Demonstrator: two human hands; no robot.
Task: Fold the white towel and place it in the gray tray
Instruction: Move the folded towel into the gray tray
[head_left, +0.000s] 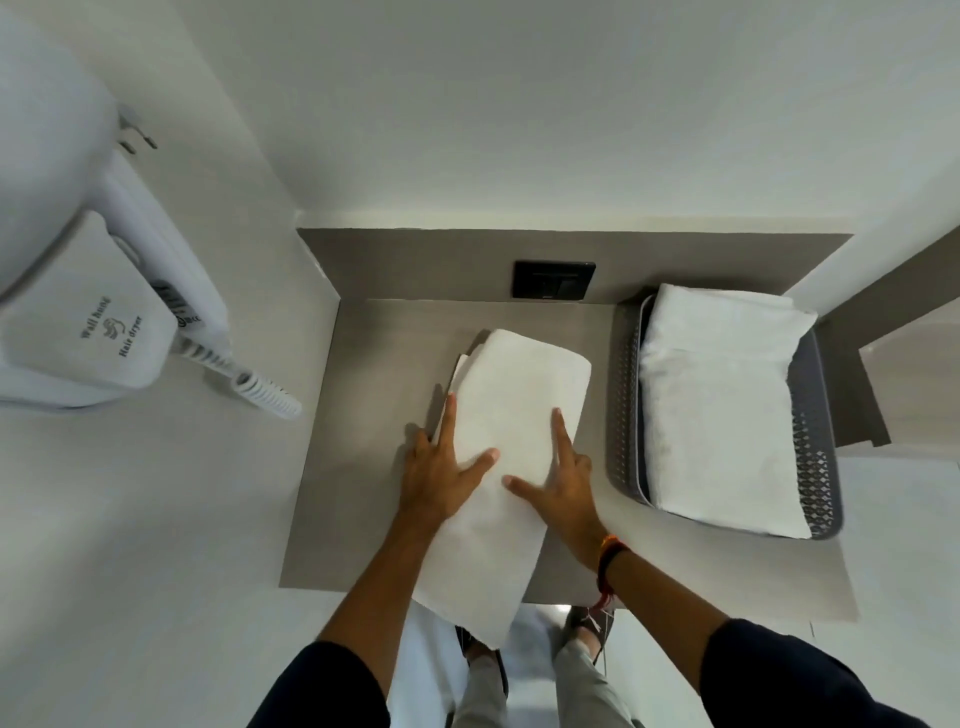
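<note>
Both hands (498, 478) flat, towel (511, 415) overhanging counter (363, 467).

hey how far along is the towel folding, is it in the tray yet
Not yet. The white towel is already folded into a long strip on the counter, its near end hanging over the edge. The left hand and right hand rest flat on it. Left: finish folding, then move it into the gray tray, which already holds a folded towel.
</note>
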